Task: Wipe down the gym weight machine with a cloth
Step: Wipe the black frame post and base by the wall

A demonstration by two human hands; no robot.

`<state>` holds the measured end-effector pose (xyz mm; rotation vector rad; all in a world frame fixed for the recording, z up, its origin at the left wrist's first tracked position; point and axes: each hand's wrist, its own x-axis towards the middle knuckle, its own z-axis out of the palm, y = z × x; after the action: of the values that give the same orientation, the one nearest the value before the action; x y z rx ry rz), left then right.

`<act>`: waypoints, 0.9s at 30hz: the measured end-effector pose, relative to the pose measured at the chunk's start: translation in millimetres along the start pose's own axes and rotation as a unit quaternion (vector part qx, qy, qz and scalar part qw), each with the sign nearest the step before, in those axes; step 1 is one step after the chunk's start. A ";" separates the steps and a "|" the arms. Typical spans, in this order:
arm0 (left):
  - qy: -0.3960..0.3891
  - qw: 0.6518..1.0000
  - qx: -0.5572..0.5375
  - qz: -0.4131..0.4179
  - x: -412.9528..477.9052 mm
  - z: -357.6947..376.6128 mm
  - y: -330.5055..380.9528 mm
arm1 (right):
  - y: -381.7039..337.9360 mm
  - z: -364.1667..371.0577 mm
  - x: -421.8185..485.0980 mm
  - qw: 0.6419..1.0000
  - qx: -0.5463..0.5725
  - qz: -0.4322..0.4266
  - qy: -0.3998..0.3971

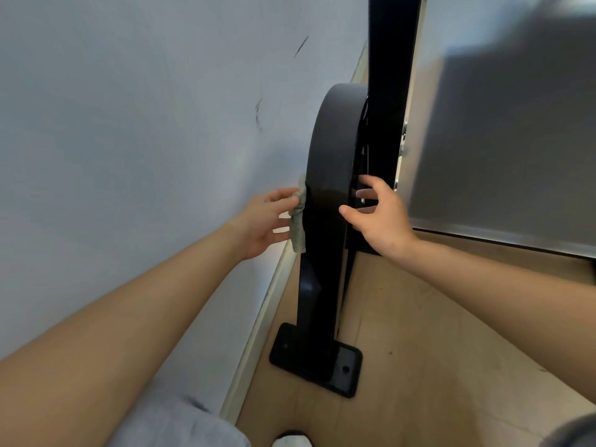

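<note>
The weight machine's black curved frame leg (325,175) arches down to a black foot plate (346,369) bolted on the floor. A grey-green cloth (298,221) lies against the leg's left side. My left hand (264,221) presses the cloth onto the leg with straight fingers, between the leg and the wall. My right hand (377,214) is at the leg's right side, thumb on the front face, fingers spread and reaching behind its right edge.
A pale wall (145,124) with dark scuff marks runs close along the left, with a skirting board (258,333) at its foot. A grey metal panel (500,140) stands right of the black upright (392,75). The tan floor (435,350) lies below.
</note>
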<state>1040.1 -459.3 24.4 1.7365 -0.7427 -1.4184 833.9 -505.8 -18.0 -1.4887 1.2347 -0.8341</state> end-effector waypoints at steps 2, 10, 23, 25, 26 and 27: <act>0.007 1.000 0.015 -0.011 -0.9 1.6 -8.1 | 2.2 -3.1 1.5 1.000 0.023 0.010 -0.018; 0.002 0.988 0.051 -0.143 -11.9 -0.1 -64.3 | 5.9 -2.8 1.5 0.999 0.028 -0.013 -0.016; 0.070 0.974 0.125 -0.177 -24.3 16.1 -161.7 | 9.6 1.5 0.4 0.999 0.012 -0.029 -0.009; 0.045 0.971 0.146 -0.186 -25.2 13.0 -167.1 | 9.6 3.2 1.1 1.000 0.008 -0.030 -0.003; 0.029 0.968 0.153 -0.196 -25.9 10.1 -170.0 | 9.9 3.7 1.4 0.999 0.007 -0.031 -0.001; 0.012 0.965 0.162 -0.206 -26.9 7.3 -174.0 | 10.3 3.9 1.8 0.999 0.006 -0.032 0.000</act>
<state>1022.6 -344.4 -108.1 2.2600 -0.6517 -1.6094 835.0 -506.4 -29.2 -1.5256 1.1856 -0.8817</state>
